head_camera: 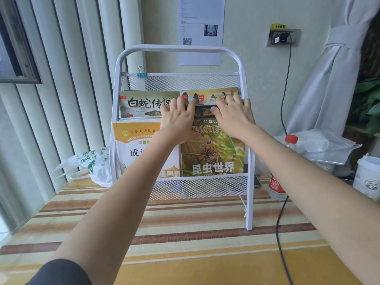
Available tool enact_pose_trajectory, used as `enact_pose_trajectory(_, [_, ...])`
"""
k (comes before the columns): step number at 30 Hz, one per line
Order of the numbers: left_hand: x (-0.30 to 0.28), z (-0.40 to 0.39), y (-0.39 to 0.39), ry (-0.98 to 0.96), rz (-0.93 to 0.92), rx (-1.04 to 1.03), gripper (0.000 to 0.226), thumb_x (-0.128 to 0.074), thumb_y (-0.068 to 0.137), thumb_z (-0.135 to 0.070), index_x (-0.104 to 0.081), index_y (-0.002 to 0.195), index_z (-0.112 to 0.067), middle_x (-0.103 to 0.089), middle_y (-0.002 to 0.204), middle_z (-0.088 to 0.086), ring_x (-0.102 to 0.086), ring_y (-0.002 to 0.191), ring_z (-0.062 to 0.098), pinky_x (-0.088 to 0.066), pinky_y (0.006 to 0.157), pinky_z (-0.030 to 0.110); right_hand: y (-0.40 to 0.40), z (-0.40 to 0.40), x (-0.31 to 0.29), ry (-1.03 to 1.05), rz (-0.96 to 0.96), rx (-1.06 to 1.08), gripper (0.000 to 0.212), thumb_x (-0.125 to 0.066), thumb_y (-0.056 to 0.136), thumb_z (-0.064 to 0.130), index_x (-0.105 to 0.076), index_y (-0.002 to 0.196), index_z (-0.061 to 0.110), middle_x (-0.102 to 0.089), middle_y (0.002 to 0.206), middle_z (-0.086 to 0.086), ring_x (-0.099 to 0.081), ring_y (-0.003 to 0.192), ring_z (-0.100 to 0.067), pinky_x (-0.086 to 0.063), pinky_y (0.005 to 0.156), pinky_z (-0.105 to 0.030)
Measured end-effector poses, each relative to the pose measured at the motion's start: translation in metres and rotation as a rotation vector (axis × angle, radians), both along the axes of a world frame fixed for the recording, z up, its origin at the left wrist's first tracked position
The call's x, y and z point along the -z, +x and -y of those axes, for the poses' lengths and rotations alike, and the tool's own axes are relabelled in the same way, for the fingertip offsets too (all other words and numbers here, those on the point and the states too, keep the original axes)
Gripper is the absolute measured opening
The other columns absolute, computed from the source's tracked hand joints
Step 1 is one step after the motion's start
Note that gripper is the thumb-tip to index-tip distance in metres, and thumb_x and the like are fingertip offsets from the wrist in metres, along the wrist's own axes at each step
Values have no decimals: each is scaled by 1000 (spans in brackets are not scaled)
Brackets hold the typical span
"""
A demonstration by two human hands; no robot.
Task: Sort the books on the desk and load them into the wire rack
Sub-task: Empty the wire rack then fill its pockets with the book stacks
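A white wire rack (243, 83) stands on the striped desk. Its upper tier holds a pale book with red and black characters (141, 103) on the left and a yellow-topped book (207, 94) on the right. In the lower tier stand a white-and-orange book (131, 153) and a green insect book (211, 157). My left hand (176, 118) lies flat with straight fingers over the seam between the two upper books. My right hand (234, 114) presses with spread fingers on the front of the yellow-topped book.
A white plastic bag (90, 163) lies left of the rack. At the right stand a red-capped bottle (276, 182), a clear bag (322, 145) and a white cup (367, 177). A black cable (279, 227) crosses the desk from a wall socket (282, 38).
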State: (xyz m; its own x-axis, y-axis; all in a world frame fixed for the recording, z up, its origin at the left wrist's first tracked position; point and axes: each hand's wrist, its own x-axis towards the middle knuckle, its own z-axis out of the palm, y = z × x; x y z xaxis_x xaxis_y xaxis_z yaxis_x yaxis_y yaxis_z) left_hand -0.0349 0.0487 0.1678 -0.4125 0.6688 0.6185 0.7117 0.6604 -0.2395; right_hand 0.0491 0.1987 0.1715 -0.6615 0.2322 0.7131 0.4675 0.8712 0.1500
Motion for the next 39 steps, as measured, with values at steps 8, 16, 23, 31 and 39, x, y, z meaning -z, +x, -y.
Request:
enact_pose_trajectory(8, [6,6,2,108,-77,72,103,-61,69,-65,-20,148,-14,-30,142,9,-27,129,29,-24,105,47,7,1,28,30,-150,-20,49,-31,98,40,-36,138,12,-39,140,-16,-35,130,-34,-18,112,-49])
enact_pose_trajectory(16, [81,13,2,176,-347,136,62,-37,93,-43,-34,147,-13,-31,154,6,-23,145,21,-7,117,49,5,11,82,70,-29,-32,66,-14,94,55,9,149,26,9,157,3,3,146,-18,-1,116,-53])
enact_pose_trajectory(23, [83,13,5,211,-289,170,63,-28,96,-47,-19,152,-18,-16,159,5,-6,147,19,1,118,46,4,15,92,40,-21,15,67,-13,95,54,16,147,24,16,156,2,11,145,-19,4,115,-55])
enact_pose_trajectory(31, [153,105,-16,313,-58,32,66,-29,95,-42,-6,152,-20,-6,159,4,4,148,15,7,117,49,69,28,147,-87,-106,48,63,-24,96,53,-5,151,30,1,159,2,0,146,-17,8,109,-64])
enact_pose_trajectory(39, [190,150,-23,998,1266,86,100,-64,63,-74,-45,131,-3,-54,130,17,-49,122,29,-39,106,49,86,27,176,-1472,-535,-137,71,-50,82,65,-49,123,7,-62,112,-15,-69,78,-23,-57,72,-39])
